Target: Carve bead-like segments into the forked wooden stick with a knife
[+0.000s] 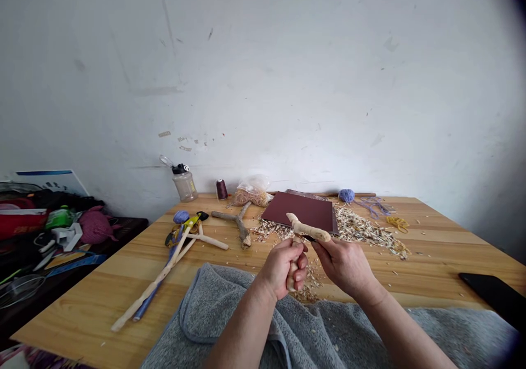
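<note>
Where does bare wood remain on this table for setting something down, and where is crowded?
Bare tabletop shows at right, between the pale wood shavings and the black flat slab. Crowded: the middle, around the dark red sheet and the forked branch.

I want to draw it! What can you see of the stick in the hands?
The stick is pale, bare-looking wood, knobbly, with a rounded tip pointing up and left. It looks bent or forked, but the hands hide the join. The left hand grips its lower part, and that end pokes out below the fist. Another end reaches the right hand. It is held up above the wooden table.
</note>
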A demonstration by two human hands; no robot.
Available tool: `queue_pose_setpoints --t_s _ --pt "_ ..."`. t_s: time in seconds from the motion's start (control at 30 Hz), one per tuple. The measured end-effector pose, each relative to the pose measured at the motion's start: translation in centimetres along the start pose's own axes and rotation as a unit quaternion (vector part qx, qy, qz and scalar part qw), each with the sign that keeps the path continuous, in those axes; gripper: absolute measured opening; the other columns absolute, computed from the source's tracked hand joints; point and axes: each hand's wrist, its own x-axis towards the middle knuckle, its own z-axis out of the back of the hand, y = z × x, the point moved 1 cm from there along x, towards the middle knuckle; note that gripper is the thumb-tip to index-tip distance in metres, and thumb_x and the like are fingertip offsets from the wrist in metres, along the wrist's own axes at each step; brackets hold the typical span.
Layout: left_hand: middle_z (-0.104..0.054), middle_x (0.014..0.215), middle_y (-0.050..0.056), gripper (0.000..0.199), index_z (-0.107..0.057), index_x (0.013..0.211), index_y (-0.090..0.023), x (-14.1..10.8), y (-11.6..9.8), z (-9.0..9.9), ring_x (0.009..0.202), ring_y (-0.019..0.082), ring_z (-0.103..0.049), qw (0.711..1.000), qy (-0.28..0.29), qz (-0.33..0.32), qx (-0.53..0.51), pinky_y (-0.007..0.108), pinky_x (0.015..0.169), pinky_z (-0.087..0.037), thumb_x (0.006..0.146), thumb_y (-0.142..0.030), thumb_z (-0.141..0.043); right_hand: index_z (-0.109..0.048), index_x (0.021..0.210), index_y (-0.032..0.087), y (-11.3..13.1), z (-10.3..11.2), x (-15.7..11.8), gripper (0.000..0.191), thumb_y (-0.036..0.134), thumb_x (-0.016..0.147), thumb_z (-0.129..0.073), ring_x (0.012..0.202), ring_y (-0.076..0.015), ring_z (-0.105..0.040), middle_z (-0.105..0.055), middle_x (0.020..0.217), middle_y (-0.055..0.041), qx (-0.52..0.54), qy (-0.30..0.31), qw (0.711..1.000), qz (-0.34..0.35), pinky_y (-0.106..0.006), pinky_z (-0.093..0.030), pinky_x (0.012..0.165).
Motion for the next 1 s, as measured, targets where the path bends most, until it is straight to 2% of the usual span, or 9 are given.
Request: queue_pose_setpoints --t_s 0.33,0.53,0.73,1.0 --pt "-0.04 0.057 -0.007 0.022 -0.04 0.076 -0.021 -0.1 0.1 -0.5 0.033 0.003 -0.031 0.999 -0.012 -0.001 0.03 0.015 0.029 -0.027 0.071 -0.034 -0.057 -0.065 0.084 0.021 0.1 -0.1 0.0 0.034 0.034 0.092 -0.034 0.053 -0.0119 -0.058 -0.067 0.064 -0.002 -0.031 0.018 0.999 -0.017 -0.026 -0.024 0.05" --pt "-0.037 0.058 -0.008 0.021 -0.036 0.076 -0.022 -0.2 0.3 -0.6 0.035 0.003 -0.028 0.998 -0.026 0.002 0.054 0.013 0.028 -0.023 0.075 -0.034 -0.053 -0.066 0.081 0.021 0.2 -0.3 -0.2 0.033 0.034 0.09 -0.038 0.048 -0.0114 -0.056 -0.066 0.061 -0.0016 -0.057 -0.014 0.998 -0.012 -0.026 -0.021 0.048" --pt "-0.033 0.058 -0.009 0.023 -0.034 0.078 -0.023 -0.1 0.8 -0.6 0.035 0.003 -0.023 0.985 -0.038 -0.014 0.169 0.013 0.027 -0.023 0.079 -0.041 -0.049 -0.067 0.08 0.022 0.5 -0.6 -0.2 0.032 0.029 0.09 -0.037 0.046 -0.0107 -0.056 -0.065 0.058 -0.0006 -0.037 -0.033 0.999 0.014 -0.026 -0.021 0.046" --pt "-0.033 0.053 -0.009 0.019 -0.034 0.081 -0.024 0.5 1.4 0.7 0.032 0.006 -0.027 0.949 -0.05 -0.055 0.306 0.018 0.028 -0.03 0.084 -0.041 -0.04 -0.066 0.08 0.021 0.7 -0.9 -0.2 0.031 0.03 0.09 -0.038 0.048 -0.0104 -0.058 -0.066 0.06 -0.0013 0.009 0.016 1.0 -0.013 -0.022 -0.024 0.045"
